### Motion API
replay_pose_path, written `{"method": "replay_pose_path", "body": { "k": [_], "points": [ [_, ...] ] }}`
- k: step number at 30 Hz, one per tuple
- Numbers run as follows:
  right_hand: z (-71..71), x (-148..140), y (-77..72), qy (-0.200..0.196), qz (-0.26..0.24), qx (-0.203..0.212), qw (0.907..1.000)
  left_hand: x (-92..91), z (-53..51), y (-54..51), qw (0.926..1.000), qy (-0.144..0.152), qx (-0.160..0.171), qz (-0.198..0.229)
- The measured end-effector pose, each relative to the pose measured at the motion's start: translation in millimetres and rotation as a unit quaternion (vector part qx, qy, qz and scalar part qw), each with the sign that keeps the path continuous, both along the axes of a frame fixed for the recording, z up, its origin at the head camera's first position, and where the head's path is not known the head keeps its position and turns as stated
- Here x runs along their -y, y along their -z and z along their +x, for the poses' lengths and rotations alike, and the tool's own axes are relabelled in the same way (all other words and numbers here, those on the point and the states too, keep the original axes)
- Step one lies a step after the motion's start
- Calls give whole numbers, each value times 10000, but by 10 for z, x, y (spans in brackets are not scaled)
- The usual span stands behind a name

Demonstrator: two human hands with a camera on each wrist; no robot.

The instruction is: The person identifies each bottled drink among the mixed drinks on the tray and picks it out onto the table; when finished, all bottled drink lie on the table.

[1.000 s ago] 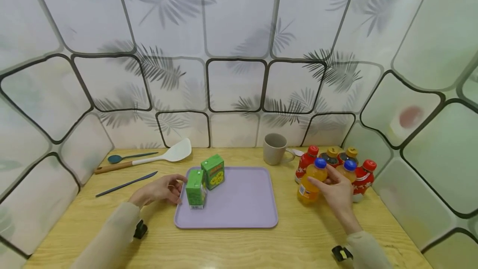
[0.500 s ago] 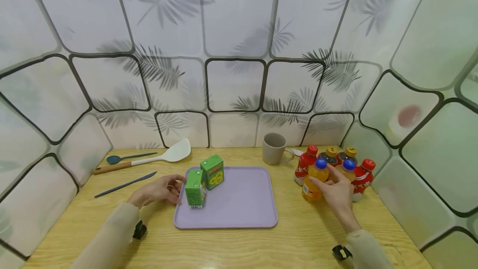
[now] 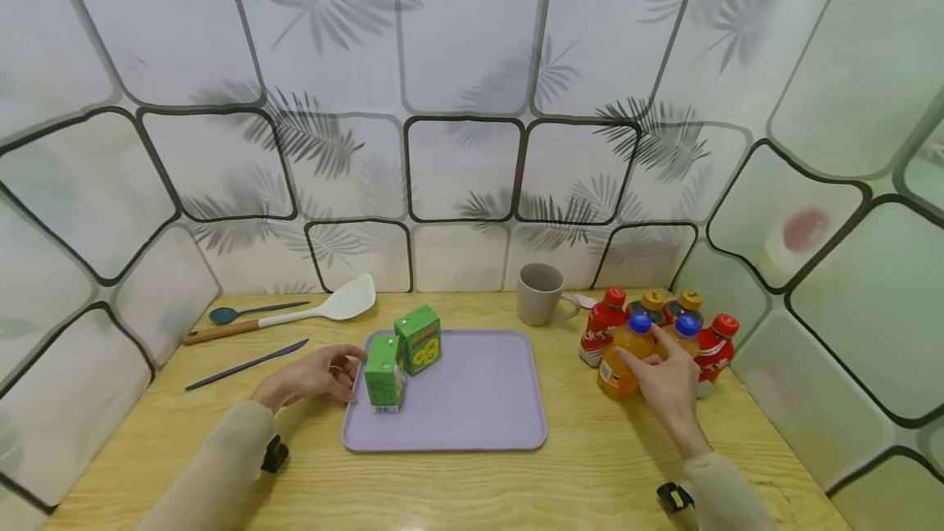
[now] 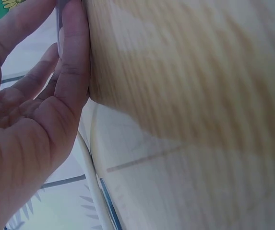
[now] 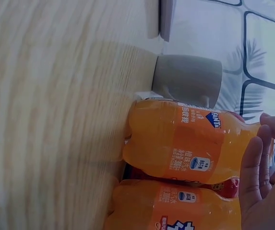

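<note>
My right hand [image 3: 667, 379] pinches an orange Fanta soda bottle [image 3: 625, 359] at its neck, just below the blue cap. In the right wrist view this bottle [image 5: 175, 139] stands beside a second orange soda bottle [image 5: 171, 206]. Red-capped red bottles [image 3: 602, 330] and yellow-capped dark bottles [image 3: 652, 307] crowd around the pair. My left hand [image 3: 320, 375] rests with loosely bent fingers at the left rim of a lilac tray [image 3: 479, 400]; in the left wrist view its fingers [image 4: 75, 52] touch the tray edge. Two green juice boxes [image 3: 385, 375] stand on the tray's left side.
Behind the tray stands a grey mug [image 3: 539, 295], with a pale spoon-like thing [image 3: 586, 301] partly hidden beside it. At left lie a white spatula [image 3: 350, 299] with a wooden handle, a dark blue spoon [image 3: 224, 315] and a blue knife [image 3: 247, 364]. Patterned walls enclose the table.
My right hand has shifted the orange soda bottle slightly right, closer to the other bottles. The left hand, tray and juice boxes keep their places.
</note>
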State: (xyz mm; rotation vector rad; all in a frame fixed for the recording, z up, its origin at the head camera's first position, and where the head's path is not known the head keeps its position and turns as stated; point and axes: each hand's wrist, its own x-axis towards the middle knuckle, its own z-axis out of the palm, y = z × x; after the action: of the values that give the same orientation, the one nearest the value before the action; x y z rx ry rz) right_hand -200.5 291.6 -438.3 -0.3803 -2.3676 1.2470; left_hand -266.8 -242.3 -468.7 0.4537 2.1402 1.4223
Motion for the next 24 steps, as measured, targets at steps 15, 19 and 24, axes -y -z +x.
{"method": "replay_pose_path", "body": {
  "k": [15, 19, 24],
  "points": [
    [50, 13, -4, 21, -160, -622, 9979, 41, 11, -34, 9993, 113, -215, -268],
    [58, 59, -33, -17, -457, -1439, 9885, 46, 7, -76, 9991, 54, -299, -309],
    [70, 136, -71, -78, -605, -2184, 9740, 29, 6, -190, 9982, -239, -382, -394]
  ]
}}
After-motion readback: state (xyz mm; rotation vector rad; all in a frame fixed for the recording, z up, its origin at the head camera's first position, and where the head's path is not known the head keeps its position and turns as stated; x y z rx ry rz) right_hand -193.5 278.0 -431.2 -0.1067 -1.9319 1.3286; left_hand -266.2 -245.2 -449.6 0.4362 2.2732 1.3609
